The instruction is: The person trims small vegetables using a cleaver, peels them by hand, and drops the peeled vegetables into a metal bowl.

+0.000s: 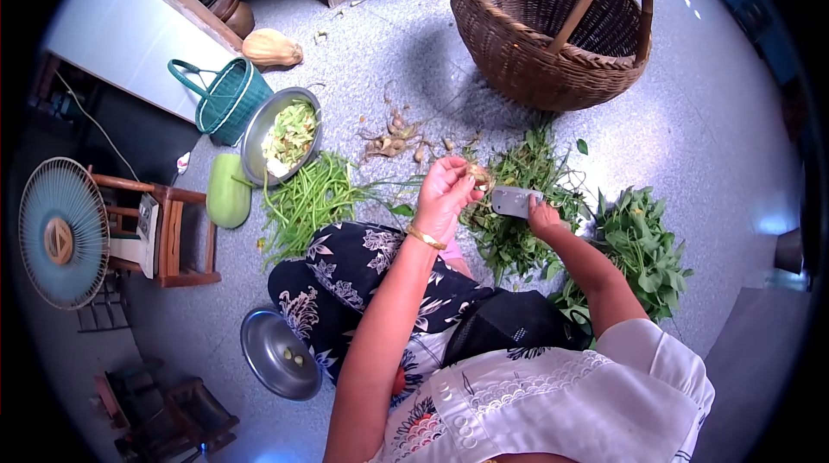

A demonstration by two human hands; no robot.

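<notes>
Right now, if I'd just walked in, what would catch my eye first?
Probably the big brown woven basket, beyond the hands. Next, the broad grey metal cleaver in the right hand, close to the small tan bulb-like vegetable in the left hand. Over at the far left, a round fan with bluish blades stands out.

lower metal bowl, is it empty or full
Neither: the lower metal bowl holds a few small pale green pieces, with bare metal around them.
</notes>
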